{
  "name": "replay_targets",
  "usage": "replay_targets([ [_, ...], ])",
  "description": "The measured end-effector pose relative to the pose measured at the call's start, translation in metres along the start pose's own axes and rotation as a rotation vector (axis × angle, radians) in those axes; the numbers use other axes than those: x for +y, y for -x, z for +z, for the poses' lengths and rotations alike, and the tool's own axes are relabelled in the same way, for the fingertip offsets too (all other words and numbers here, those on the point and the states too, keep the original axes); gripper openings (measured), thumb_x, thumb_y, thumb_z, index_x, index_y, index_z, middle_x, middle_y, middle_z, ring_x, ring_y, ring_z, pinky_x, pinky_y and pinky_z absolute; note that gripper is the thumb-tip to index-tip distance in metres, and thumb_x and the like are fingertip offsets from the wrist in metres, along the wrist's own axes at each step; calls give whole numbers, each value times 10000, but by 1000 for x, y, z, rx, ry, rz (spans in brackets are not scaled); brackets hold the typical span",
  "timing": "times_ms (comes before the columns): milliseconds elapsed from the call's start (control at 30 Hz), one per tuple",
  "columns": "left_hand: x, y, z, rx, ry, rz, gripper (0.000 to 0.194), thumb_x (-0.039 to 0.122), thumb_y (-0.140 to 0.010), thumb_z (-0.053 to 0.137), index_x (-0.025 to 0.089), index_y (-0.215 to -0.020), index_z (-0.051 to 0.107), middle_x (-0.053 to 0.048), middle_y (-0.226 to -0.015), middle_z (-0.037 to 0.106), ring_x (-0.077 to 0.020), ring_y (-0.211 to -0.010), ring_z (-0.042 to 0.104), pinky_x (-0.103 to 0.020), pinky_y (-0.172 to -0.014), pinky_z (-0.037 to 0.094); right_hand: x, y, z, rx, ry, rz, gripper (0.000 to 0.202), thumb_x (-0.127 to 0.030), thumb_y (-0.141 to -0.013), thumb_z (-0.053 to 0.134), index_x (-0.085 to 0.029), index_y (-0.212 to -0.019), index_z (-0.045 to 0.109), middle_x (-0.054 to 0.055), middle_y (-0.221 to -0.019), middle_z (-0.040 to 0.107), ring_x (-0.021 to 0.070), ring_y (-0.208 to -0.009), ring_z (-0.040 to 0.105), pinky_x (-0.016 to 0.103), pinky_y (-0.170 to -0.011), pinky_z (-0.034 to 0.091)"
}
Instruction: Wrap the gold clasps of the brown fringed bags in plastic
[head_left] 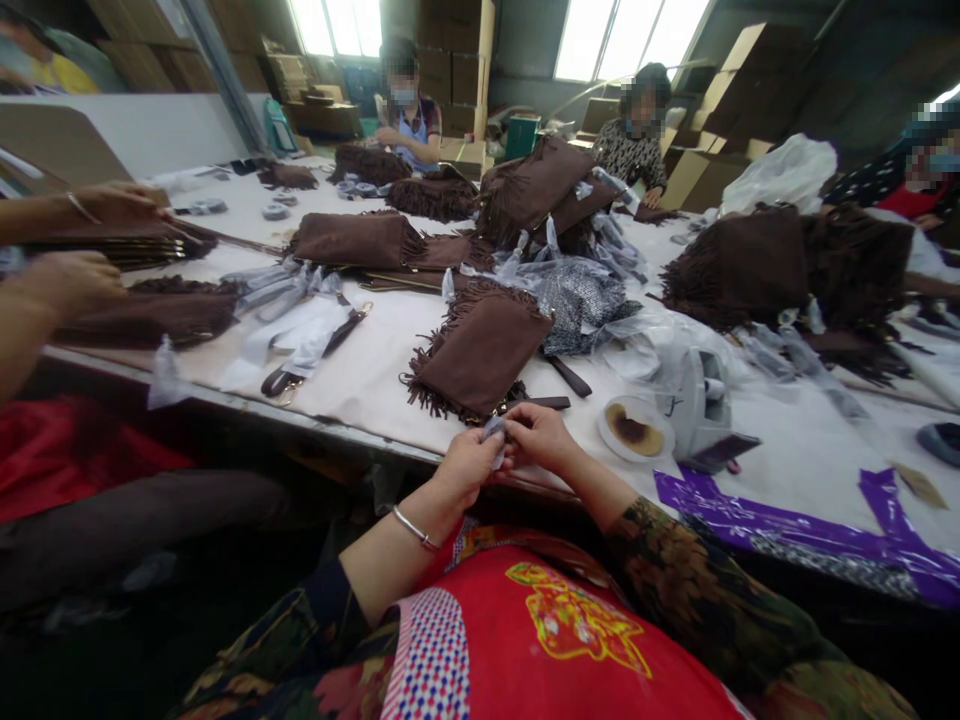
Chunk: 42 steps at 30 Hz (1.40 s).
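Observation:
A brown fringed pouch (484, 350) lies flat on the table before me, its near corner with metal hardware close to my fingers. My left hand (466, 465) is closed round a small piece of translucent plastic wrap (493, 430) at that corner. Right beside it, my right hand (541, 437) pinches at the same spot; its fingertips meet the wrap, but what exactly lies between them is hidden. A dark strap (547, 403) sticks out past my right knuckles. Both hands are just over the table's front edge.
To the right stand a white tape dispenser (705, 400), a round dish with brown residue (636, 428) and purple plastic film (780, 530). Piled fringed pouches (536, 190) sit behind. At left, a co-worker's hands (71, 285) are over more pouches. Wrapped straps (315, 340) lie between us.

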<state>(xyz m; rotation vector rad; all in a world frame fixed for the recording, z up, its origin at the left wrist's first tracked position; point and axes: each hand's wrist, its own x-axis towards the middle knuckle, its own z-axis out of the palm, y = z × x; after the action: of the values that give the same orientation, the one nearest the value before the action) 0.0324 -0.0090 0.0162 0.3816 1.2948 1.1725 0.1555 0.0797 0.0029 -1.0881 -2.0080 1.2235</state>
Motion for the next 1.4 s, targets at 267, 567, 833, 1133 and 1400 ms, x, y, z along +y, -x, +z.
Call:
replay_targets([
  [267, 11, 2, -4, -62, 72, -68, 296, 391, -850, 703, 117, -953, 655, -136, -912, 718, -201, -687, 708, -268, -533, 552, -5, -10, 6, 29, -153, 52, 207, -393, -769, 629, -189, -761, 659, 6, -681, 669, 146, -605, 585, 263, -570, 472],
  [567, 16, -4, -4, 57, 78, -76, 108, 188, -870, 668, 136, -824, 585, -27, -706, 623, -117, -560, 616, -274, -546, 580, -4, -7, 5, 105, 270, -76, 138, -279, -856, 580, -214, -827, 697, 22, -794, 729, 174, -731, 643, 288, -699, 472],
  [833, 17, -6, 2, -43, 101, -104, 214, 333, -924, 608, 128, -864, 615, -34, -726, 616, -111, -545, 586, -252, -504, 539, -6, -1, 1, 87, 461, -128, 152, -258, -900, 554, -224, -875, 700, 40, -842, 738, 193, -792, 665, 290, -735, 465],
  [1133, 2, -11, 2, -16, 140, 5, 267, 360, -855, 688, 171, -783, 515, 63, -560, 429, -36, -380, 313, -168, -373, 152, -4, 11, -24, -7, 459, -534, 321, -189, -910, 511, -215, -1204, 636, 105, -1145, 661, 214, -1035, 614, 330, -893, 490],
  [1400, -6, -8, -6, -29, -71, 141, 239, 397, -907, 542, 196, -794, 476, 66, -595, 418, -68, -420, 311, -195, -411, 221, -6, 1, -20, -38, 737, -751, 189, -159, -919, 544, -214, -986, 712, 75, -972, 697, 204, -863, 584, 336, -790, 438],
])
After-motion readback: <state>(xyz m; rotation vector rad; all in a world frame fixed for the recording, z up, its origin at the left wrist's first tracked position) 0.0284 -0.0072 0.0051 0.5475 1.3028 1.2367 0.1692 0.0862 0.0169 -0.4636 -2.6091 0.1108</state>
